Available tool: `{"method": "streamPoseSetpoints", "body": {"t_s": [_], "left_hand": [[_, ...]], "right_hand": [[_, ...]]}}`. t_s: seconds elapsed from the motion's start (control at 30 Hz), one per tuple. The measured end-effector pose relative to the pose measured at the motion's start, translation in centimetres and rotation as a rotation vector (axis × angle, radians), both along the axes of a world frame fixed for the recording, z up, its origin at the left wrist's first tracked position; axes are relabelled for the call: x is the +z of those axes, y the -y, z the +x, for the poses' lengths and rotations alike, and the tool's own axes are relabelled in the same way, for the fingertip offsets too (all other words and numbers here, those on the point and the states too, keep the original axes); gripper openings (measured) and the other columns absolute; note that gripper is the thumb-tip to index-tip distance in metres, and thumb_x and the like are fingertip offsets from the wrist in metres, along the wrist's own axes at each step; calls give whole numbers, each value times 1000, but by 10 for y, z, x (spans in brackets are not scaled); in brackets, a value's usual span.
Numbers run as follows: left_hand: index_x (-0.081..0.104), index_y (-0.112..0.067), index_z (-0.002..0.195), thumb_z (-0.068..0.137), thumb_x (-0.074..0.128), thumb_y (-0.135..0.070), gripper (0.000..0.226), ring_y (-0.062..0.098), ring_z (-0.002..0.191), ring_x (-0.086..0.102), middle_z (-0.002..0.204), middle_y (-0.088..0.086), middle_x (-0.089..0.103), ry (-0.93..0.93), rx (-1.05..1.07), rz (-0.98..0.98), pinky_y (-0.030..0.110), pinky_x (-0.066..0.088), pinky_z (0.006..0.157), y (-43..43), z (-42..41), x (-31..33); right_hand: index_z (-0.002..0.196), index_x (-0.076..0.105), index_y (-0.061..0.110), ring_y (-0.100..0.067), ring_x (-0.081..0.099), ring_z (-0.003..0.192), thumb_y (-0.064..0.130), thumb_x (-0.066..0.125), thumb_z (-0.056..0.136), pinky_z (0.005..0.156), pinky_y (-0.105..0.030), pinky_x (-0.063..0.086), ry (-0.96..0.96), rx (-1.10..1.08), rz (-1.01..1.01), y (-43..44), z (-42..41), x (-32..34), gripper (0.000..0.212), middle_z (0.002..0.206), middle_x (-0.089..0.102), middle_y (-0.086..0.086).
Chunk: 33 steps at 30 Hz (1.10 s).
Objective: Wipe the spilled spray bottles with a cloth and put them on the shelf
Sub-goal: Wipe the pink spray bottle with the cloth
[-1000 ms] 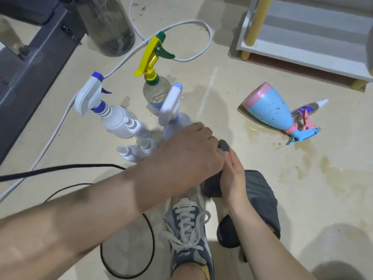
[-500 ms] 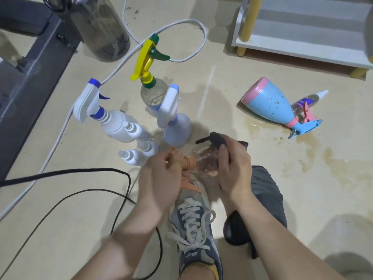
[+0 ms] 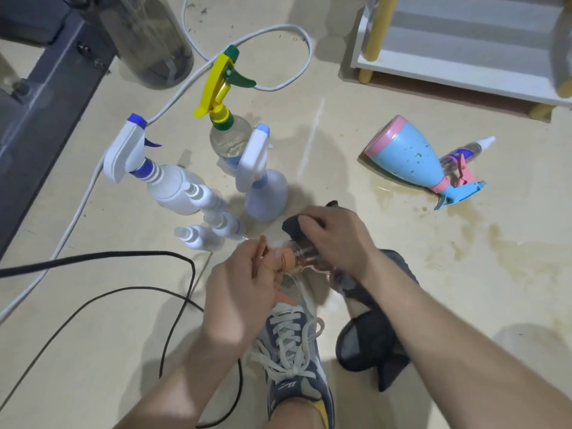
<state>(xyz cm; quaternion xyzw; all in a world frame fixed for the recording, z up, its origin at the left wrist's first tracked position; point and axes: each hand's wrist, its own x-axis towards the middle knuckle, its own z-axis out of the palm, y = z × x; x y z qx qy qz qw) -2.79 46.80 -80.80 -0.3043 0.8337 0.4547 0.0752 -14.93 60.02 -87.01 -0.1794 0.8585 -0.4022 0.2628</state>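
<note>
My left hand (image 3: 238,289) grips the orange spray head of a small clear bottle (image 3: 305,255), held sideways above my shoe. Against the bottle's body, my right hand (image 3: 337,239) presses a dark grey cloth (image 3: 368,332) that hangs down to the floor. A blue and pink spray bottle (image 3: 408,157) lies on its side in a yellowish spill, with a small clear bottle (image 3: 464,150) lying behind it. Several spray bottles stand upright to the left: a white one with a blue collar (image 3: 167,184), a yellow-headed one (image 3: 223,119), a pale blue one (image 3: 263,193). The white shelf (image 3: 464,66) is at top right.
Small white bottles (image 3: 204,233) stand by the upright group. A white cable (image 3: 192,88) and black cables (image 3: 123,292) cross the floor at left. A dark jug (image 3: 148,38) and a grey frame (image 3: 40,97) are at top left. Yellowish stains (image 3: 495,255) mark the floor at right.
My left hand pulled back from over the right hand and now holds the bottle's orange head. The clear bottle came into sight, with my right hand wiping the cloth along it.
</note>
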Motion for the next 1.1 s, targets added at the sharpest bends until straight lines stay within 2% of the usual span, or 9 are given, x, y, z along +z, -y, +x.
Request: {"method": "streamPoseSetpoints", "body": {"t_s": [0.27,0.37,0.5,0.6,0.67,0.73,0.83,0.97,1.1], "left_hand": [[59,-29,97,98,34,-48,31,28,64,65,70,-5,69,-74,-178,-357,37,52,61,-13,-9,5],[55,-29,85,102,37,-35,25,17,57,69,65,-12,69,17,19,-148,38,55,63,-7,-8,-1],[63,-14,92,104,41,-29,29,26,53,70,61,1,70,90,263,116,48,59,67,-1,-11,-6],[58,5,96,105,41,-24,35,33,50,68,72,23,66,122,500,397,34,55,44,0,-13,-1],[58,6,94,105,40,-23,35,35,52,69,78,26,66,123,522,440,24,49,38,-3,-11,1],[60,-1,95,105,41,-23,31,34,55,70,75,21,67,86,443,354,34,58,51,-10,-8,0],[62,-10,98,103,43,-27,25,28,56,70,69,11,69,66,328,196,44,60,62,-16,-5,-3],[57,-25,85,100,41,-29,22,18,58,69,70,-2,69,35,165,13,41,58,66,-16,-11,-3],[62,-26,114,100,43,-31,24,23,88,65,92,-5,72,9,-86,-319,29,36,68,-22,-27,12]], "right_hand": [[80,59,13,-27,53,81,43,61,77,82,-44,47,594,-702,-344,-44,0,-49,31,84,58,-15],[118,60,12,-14,58,111,35,42,102,103,-29,42,272,-780,-358,-35,52,-36,33,118,63,-7],[154,26,24,16,22,137,20,39,104,113,-13,20,44,-597,-227,-16,98,-19,51,153,28,21],[156,20,25,-2,1,150,32,30,104,118,-34,5,-177,-356,98,-15,96,-23,53,163,10,14],[149,37,20,-13,18,148,32,33,102,118,-31,15,-282,-306,-20,-18,75,-27,49,156,32,6],[120,60,17,-17,51,118,25,36,99,101,-27,38,-198,-425,-157,-19,44,-32,33,120,58,3],[65,49,20,-22,49,77,20,39,97,72,-33,37,114,-673,-93,-24,-4,-37,34,69,51,1],[93,66,15,-22,57,95,20,38,97,83,-33,42,-120,-443,-47,-14,20,-17,29,92,65,1],[123,62,17,-14,46,132,26,35,101,108,-33,34,-306,-251,-218,-13,53,-5,36,124,62,10]]}}
